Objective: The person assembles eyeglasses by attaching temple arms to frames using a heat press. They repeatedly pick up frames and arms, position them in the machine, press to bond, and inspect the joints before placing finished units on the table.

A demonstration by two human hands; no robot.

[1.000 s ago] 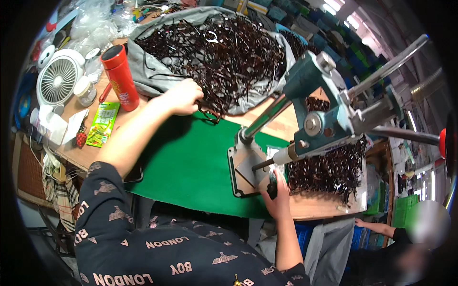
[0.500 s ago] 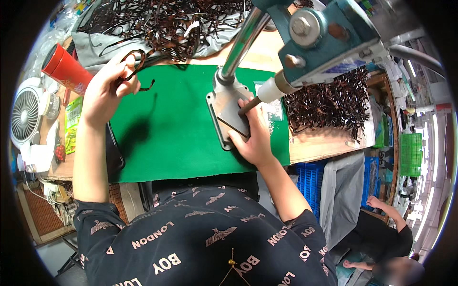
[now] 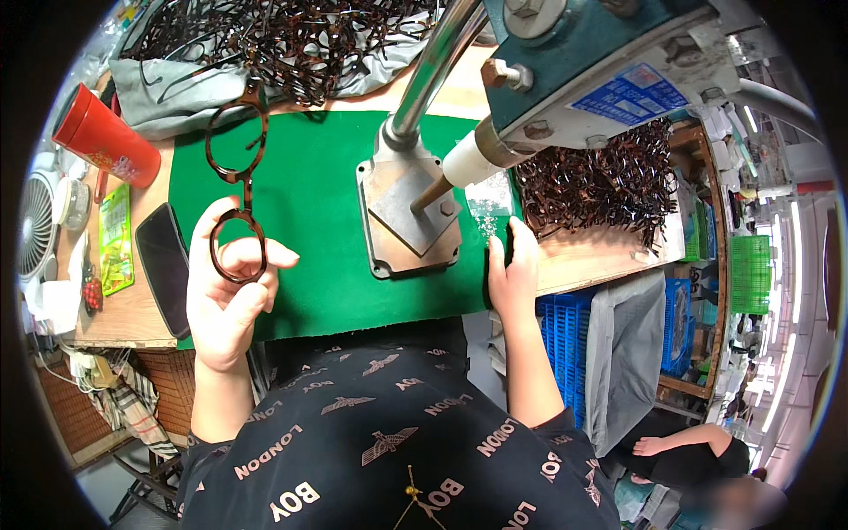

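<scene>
A tortoiseshell eyeglass frame (image 3: 248, 193) stands upright in my left hand (image 3: 221, 309), its two rims one above the other. My fingers and thumb close around the lower rim, over the left part of the green mat (image 3: 309, 203). At the mat's right edge, my right hand (image 3: 513, 274) has its thumb and fingers stretched out and apart, just below tiny shiny bits (image 3: 488, 227) and a small clear bag (image 3: 491, 196). Nothing shows between those fingers. Between my hands sits a hand press with a flat metal base plate (image 3: 402, 203); its rod points down at the plate.
Dark frame parts lie heaped on grey cloth (image 3: 150, 97) at the back, with another pile (image 3: 601, 190) at right. The press head (image 3: 609, 79) overhangs the right side. A phone (image 3: 162, 265), red tumbler (image 3: 110, 141) and snack packet (image 3: 116, 238) stand left. Another person (image 3: 698, 446) sits lower right.
My left hand has come down and nearer with the eyeglass frame, which now stands upright. My right hand has left the press plate and moved right to the tiny bits.
</scene>
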